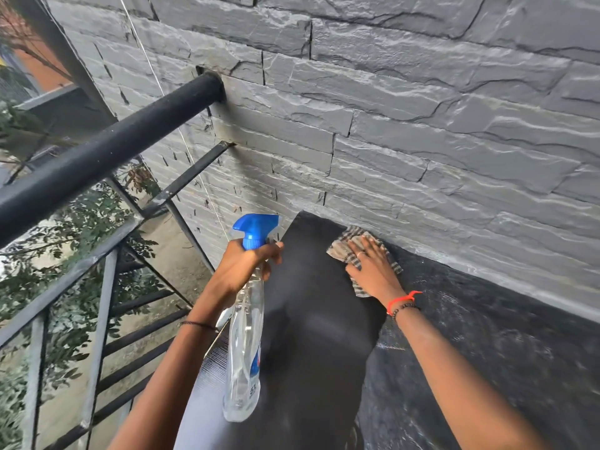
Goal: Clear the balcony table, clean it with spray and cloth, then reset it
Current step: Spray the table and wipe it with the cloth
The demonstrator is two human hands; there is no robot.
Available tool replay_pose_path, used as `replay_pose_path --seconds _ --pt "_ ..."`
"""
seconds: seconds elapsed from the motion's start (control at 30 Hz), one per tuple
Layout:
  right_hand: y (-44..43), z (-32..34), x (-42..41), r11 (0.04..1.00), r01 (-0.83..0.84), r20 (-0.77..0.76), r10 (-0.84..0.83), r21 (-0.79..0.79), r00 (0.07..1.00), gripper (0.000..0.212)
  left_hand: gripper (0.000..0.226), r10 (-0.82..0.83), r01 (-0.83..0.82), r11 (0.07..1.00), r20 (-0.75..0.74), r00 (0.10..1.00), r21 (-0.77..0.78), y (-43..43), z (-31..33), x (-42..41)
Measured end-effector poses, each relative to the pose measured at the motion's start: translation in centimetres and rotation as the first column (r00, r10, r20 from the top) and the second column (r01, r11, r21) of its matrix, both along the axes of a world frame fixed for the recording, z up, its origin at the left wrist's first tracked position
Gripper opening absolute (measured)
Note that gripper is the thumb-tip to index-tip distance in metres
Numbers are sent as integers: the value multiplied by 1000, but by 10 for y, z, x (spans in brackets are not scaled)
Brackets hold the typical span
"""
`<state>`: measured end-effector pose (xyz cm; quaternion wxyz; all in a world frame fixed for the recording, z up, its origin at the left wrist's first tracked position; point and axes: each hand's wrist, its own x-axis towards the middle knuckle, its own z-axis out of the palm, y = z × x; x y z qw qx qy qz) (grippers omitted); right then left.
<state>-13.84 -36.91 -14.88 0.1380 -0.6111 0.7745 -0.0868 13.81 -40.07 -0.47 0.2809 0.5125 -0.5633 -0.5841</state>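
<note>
The black table top [311,319] runs from the bottom of the view up to the stone wall. My left hand [243,267] grips the neck of a clear spray bottle [243,352] with a blue trigger head, held over the table's left edge. My right hand [373,267] lies flat with fingers spread on a checked cloth [349,238], pressing it onto the far end of the table beside the wall. A darker, speckled wet patch [487,336] covers the table's right part.
A grey slate wall [389,108] rises right behind the table. To the left, a thick black handrail [107,151] and metal railing bars [100,303] border the balcony, with tree foliage below. A thin white cord [181,134] runs down the wall.
</note>
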Motion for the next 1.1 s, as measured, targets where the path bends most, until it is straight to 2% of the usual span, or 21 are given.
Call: replay_pose_path --seconds 0.13,0.3,0.5,0.77,0.93,1.1 --pt "38 -3 -31 991 136 -51 -137 -13 989 61 18 -12 12 1000 -14 1000 10 1 3 -8" --pt "26 -3 -10 973 232 -48 -230 18 972 61 22 -32 32 999 -22 999 -1 7 4 -14" --pt "-29 4 43 999 -40 27 40 16 999 60 22 -41 41 999 -13 999 2 15 4 -15" --pt "-109 21 72 951 -249 21 250 183 968 64 21 -24 24 1000 23 999 -9 15 0 -6" --pt "-100 24 57 937 -287 10 291 201 957 68 23 -21 22 1000 34 999 -10 18 -2 -5" --pt "-63 25 24 964 -225 23 224 143 974 64 24 -33 33 999 51 998 -1 25 2 -6"
